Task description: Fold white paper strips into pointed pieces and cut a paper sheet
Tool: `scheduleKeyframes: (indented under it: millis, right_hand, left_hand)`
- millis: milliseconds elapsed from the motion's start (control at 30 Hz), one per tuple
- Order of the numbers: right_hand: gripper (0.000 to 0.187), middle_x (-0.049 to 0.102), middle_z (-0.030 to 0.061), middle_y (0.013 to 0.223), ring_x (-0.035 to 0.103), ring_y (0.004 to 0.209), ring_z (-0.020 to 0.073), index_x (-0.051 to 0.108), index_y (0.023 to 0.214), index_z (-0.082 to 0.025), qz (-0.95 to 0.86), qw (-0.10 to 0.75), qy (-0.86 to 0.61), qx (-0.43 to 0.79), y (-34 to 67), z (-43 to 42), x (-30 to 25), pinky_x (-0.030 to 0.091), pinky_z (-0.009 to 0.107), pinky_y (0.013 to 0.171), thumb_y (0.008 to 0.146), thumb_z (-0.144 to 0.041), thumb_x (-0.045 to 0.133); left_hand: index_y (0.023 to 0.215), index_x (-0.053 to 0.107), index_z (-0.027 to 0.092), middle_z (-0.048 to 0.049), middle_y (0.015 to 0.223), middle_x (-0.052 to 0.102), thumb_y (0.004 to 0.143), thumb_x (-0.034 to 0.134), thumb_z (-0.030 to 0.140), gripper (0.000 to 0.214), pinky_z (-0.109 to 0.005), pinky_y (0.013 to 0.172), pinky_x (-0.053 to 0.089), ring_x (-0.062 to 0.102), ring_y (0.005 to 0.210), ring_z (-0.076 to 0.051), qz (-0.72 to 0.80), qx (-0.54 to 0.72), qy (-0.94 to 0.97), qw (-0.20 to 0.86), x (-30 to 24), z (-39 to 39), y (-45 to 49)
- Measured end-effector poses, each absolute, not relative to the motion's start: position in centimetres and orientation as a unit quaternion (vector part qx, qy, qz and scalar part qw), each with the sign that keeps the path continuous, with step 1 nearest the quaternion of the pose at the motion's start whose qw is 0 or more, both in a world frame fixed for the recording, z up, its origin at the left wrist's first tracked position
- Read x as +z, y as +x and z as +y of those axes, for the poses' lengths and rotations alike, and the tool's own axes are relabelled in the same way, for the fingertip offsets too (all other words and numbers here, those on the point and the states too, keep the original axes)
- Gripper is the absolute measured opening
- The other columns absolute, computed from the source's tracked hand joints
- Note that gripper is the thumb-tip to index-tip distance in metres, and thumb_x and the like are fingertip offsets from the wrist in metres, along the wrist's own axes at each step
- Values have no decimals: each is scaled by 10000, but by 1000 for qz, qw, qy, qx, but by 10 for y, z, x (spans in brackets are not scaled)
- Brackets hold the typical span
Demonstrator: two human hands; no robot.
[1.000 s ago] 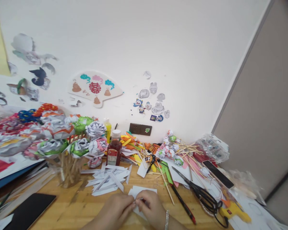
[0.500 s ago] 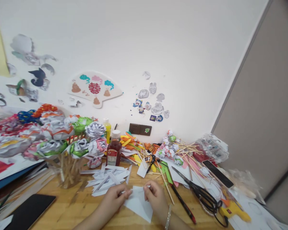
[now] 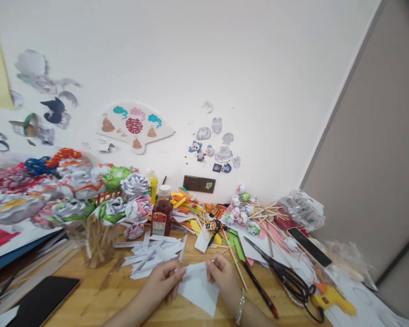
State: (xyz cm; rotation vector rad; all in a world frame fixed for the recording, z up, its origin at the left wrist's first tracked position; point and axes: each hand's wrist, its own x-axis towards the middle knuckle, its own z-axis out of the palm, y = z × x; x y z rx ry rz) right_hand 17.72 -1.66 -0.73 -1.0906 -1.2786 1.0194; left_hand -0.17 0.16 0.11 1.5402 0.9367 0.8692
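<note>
A sheet of white paper [image 3: 199, 290] is held up between my two hands just over the wooden table, its lower corner pointing toward me. My left hand [image 3: 165, 279] pinches the paper's left edge between thumb and fingers. At the upper right edge, my right hand [image 3: 221, 274] grips it the same way; a bracelet circles that wrist. Beyond my left hand lies a loose pile of white paper strips [image 3: 153, 254]. A wooden skewer [image 3: 236, 263] and a black-and-red pen [image 3: 261, 290] lie just right of my right hand.
Paper flowers [image 3: 82, 186] on sticks fill a clear container at left. A red-labelled bottle [image 3: 162, 213] stands behind the strips. To the right are black scissors [image 3: 286, 272], a yellow glue gun [image 3: 334, 299] and a phone [image 3: 310, 247]. A black tablet-like slab [image 3: 44, 299] lies at front left.
The paper has risen slightly and shifted a little right with my hands. Its top edge now shows more between them. The things on the table stay put.
</note>
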Motion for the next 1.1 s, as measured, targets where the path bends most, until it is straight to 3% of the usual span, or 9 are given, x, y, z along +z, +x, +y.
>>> scheduleKeyframes:
  millis: [400, 867, 1100]
  right_hand:
    - [384, 455, -64, 412, 367, 374, 75, 438, 564, -187, -509, 582, -457, 440, 182, -15, -6, 272, 210, 428, 629, -526, 605]
    - [302, 459, -58, 439, 383, 413, 85, 465, 583, -173, -497, 599, -463, 424, 185, -15, -6, 280, 215, 456, 687, -428, 591]
    - [320, 448, -63, 433, 370, 411, 77, 438, 575, -176, -502, 594, -453, 436, 185, -15, -6, 275, 207, 458, 696, -437, 579]
  left_hand:
    - [534, 429, 190, 72, 337, 464, 653, 487, 602, 434, -179, 334, 243, 365, 287, -64, 381, 398, 601, 578, 6, 3, -3]
    - [511, 451, 169, 61, 358, 481, 718, 515, 479, 379, -175, 357, 266, 393, 316, -61, 359, 420, 610, 568, 6, 4, -8]
    - [549, 431, 186, 59, 379, 511, 685, 488, 571, 413, -177, 343, 262, 394, 303, -65, 370, 400, 615, 570, 5, 1, -2]
